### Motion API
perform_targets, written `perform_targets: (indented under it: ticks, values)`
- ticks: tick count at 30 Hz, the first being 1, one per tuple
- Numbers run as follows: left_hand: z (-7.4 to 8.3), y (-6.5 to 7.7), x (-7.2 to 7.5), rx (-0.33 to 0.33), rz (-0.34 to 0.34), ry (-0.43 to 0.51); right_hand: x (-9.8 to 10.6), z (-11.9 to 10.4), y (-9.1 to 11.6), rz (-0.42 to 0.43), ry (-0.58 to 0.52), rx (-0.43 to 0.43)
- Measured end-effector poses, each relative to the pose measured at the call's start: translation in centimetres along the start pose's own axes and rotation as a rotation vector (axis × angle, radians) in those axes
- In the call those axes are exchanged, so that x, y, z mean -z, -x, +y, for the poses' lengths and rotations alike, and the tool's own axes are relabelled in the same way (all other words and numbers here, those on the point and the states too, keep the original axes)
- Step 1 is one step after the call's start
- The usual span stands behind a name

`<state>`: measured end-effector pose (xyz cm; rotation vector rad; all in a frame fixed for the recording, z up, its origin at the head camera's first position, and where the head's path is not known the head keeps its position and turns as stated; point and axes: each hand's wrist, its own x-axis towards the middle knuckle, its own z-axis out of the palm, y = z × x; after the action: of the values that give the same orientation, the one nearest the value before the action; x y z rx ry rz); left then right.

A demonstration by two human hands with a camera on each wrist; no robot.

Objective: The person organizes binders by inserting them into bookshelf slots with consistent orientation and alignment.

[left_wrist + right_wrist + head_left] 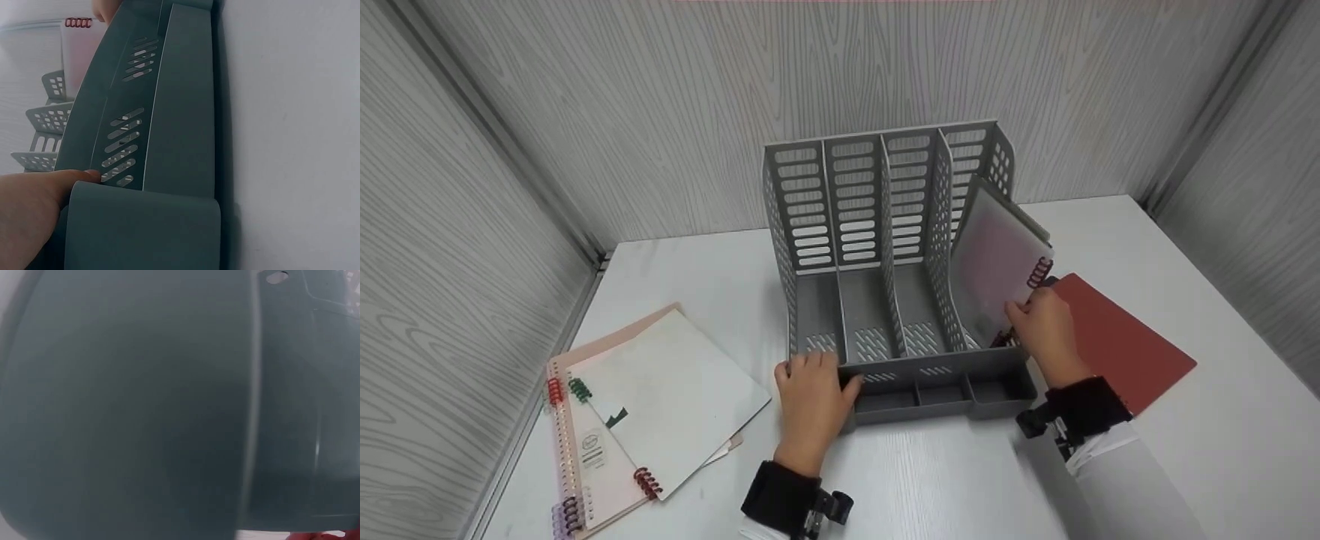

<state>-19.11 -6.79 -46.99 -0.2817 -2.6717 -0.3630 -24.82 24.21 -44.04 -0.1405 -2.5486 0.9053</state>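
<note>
A grey desk file organizer (900, 373) with upright dividers and small front trays stands on the table. My left hand (814, 397) grips its front wall near the left corner; in the left wrist view the thumb (84, 175) lies against the slotted panel. A spiral notebook (997, 255) with a translucent cover, pinkish beneath, leans tilted in the rightmost slot. My right hand (1044, 334) pinches this notebook by its lower right edge, beside the dark red coils. The organizer's grey side (124, 405) fills most of the right wrist view, hiding the right fingers.
Overlapping spiral notebooks lie at the left, a white one (675, 397) on top of a pinkish one (619, 341). A flat red cover (1132, 345) lies right of the organizer, partly behind the right wrist. Wood-grain panels (660, 112) enclose the table's back and sides.
</note>
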Motion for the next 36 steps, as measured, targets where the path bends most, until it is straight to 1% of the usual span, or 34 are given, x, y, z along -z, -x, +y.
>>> perform_targets:
  ticks: [6, 10, 13, 23, 30, 36]
  values:
    - [0.02, -0.04, 0.06, 0.012, -0.017, 0.006, -0.32, 0.20, -0.29, -0.002, -0.002, -0.015]
    - [0.01, -0.09, 0.00, 0.007, -0.010, -0.002, -0.56, 0.37, -0.49, -0.009, -0.001, -0.024]
    - [-0.02, -0.10, -0.06, -0.001, -0.003, -0.010, -0.66, 0.47, -0.57, -0.011, 0.000, -0.016]
    - [-0.05, 0.05, 0.11, 0.002, -0.011, -0.015, -0.63, 0.46, -0.46, -0.034, 0.003, -0.027]
    - [0.01, 0.05, 0.15, 0.019, -0.043, -0.030, -0.85, 0.48, -0.53, -0.041, 0.031, -0.009]
    - [0.06, -0.11, 0.24, 0.022, -0.050, -0.018, -0.70, 0.47, -0.51, -0.047, 0.031, -0.023]
